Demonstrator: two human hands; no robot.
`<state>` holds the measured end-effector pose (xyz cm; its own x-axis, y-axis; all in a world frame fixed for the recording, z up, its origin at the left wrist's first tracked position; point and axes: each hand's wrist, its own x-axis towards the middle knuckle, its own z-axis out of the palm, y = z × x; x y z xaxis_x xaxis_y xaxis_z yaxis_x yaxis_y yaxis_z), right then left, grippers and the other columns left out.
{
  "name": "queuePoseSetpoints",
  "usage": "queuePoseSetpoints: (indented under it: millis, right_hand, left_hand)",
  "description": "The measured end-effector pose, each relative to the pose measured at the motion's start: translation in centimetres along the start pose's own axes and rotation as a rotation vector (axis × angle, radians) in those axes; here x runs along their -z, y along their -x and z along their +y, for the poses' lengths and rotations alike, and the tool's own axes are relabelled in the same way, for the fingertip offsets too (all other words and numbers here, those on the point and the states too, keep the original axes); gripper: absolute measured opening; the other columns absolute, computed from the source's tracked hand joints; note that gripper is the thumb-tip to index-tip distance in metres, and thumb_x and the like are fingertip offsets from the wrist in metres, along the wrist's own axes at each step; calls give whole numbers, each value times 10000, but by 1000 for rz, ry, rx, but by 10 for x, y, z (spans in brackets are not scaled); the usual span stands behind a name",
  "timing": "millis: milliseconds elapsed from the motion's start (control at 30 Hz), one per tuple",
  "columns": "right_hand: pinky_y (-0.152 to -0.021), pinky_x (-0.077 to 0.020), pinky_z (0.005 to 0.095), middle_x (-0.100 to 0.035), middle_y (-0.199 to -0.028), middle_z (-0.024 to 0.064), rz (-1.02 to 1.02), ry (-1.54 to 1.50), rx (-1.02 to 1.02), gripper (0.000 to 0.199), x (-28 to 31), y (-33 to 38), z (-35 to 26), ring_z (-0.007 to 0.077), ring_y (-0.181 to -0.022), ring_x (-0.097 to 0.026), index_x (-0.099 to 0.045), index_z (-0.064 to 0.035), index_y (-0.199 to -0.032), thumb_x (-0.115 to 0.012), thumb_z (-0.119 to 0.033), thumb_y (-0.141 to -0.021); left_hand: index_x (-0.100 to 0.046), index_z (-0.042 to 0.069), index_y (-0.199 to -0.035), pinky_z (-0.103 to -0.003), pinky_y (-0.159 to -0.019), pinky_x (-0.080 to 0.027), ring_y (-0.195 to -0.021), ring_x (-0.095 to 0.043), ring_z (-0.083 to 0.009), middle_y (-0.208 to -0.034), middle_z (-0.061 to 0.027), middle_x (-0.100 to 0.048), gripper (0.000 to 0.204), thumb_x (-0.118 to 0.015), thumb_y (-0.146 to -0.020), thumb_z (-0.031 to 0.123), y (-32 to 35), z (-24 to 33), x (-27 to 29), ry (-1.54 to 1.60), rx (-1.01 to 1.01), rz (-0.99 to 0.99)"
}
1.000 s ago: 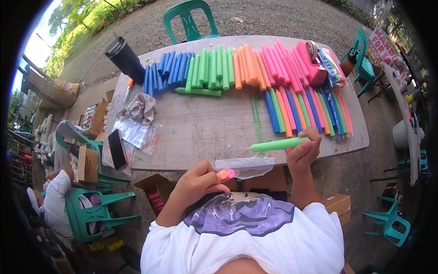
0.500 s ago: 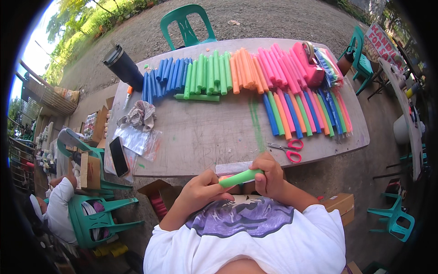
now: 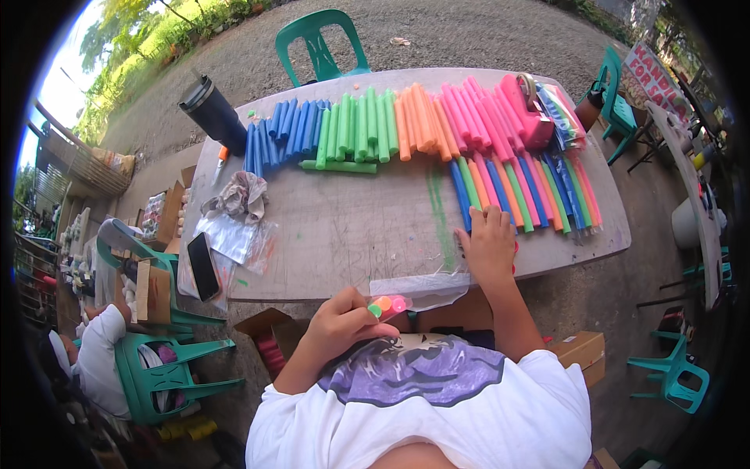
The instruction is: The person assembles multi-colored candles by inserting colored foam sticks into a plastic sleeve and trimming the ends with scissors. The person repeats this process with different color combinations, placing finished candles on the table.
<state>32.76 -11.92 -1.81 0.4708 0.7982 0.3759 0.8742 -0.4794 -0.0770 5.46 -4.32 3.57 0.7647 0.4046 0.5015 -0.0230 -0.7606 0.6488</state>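
Note:
My left hand [image 3: 344, 322] is closed on a small bundle of coloured sticks [image 3: 385, 305], whose green, orange and pink ends show at the mouth of a clear plastic bag [image 3: 418, 287] at the table's near edge. My right hand [image 3: 488, 246] lies palm down on the table [image 3: 351, 227], fingers touching the near ends of a row of mixed-colour sticks [image 3: 531, 191]. A sliver of red scissors handle [image 3: 515, 258] peeks out beside that hand. Along the far side lie rows of blue [image 3: 285, 129], green [image 3: 359, 121], orange [image 3: 418, 117] and pink sticks [image 3: 476, 109].
A black tumbler [image 3: 211, 113], crumpled cloth [image 3: 238, 195], clear bags [image 3: 234, 238] and a phone [image 3: 203, 266] sit on the left. A pink tape dispenser [image 3: 531, 117] stands far right. Green chairs [image 3: 320, 39] and cardboard boxes [image 3: 582, 348] surround the table; another person [image 3: 98, 359] sits lower left.
The green stick my right hand held has gone into the bundle in my left hand. My right hand then moved forward and settled on the table over the scissors.

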Motion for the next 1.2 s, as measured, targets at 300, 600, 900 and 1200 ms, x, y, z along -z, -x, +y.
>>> queuePoseSetpoints:
  millis: [300, 600, 900, 1200]
  right_hand:
    - [-746, -453, 361, -584, -894, 110, 210, -605, -26, 193, 24, 4, 0, 248, -820, -580, -585, -83, -1020, -669, -179, -876]
    - [-624, -361, 283, -444, -759, 66, 266, -1303, 224, 241, 63, 30, -15, 119, -643, -401, -396, -38, -1013, -388, -278, -1031]
    - [-699, -437, 290, -547, -903, 115, 34, -1388, 178, 213, 50, 50, -25, 155, -753, -526, -428, -24, -1107, -455, -217, -1020]
    - [-778, -443, 295, -555, -965, 96, -282, -1703, 152, 339, 57, 26, -32, 153, -835, -547, -457, -24, -1218, -570, -250, -992]
  left_hand:
    - [-603, 33, -745, -265, -487, -379, -603, -487, -132, -754, -28, -445, 358, -903, -604, 168, 5, 0, 4, 30, -2, -10]
    - [-554, -20, -789, -219, -563, -537, -685, -587, -164, -853, -76, -428, 289, -829, -697, -19, 5, 0, 1, 123, 58, -115]
    - [-532, 22, -684, -279, -577, -487, -787, -648, -194, -773, -66, -424, 346, -870, -646, 86, 5, 7, -1, 656, 719, -57]
    - [-563, 82, -631, -309, -519, -303, -604, -415, -186, -710, -37, -387, 411, -854, -582, 368, 7, -10, -11, 157, 40, 60]
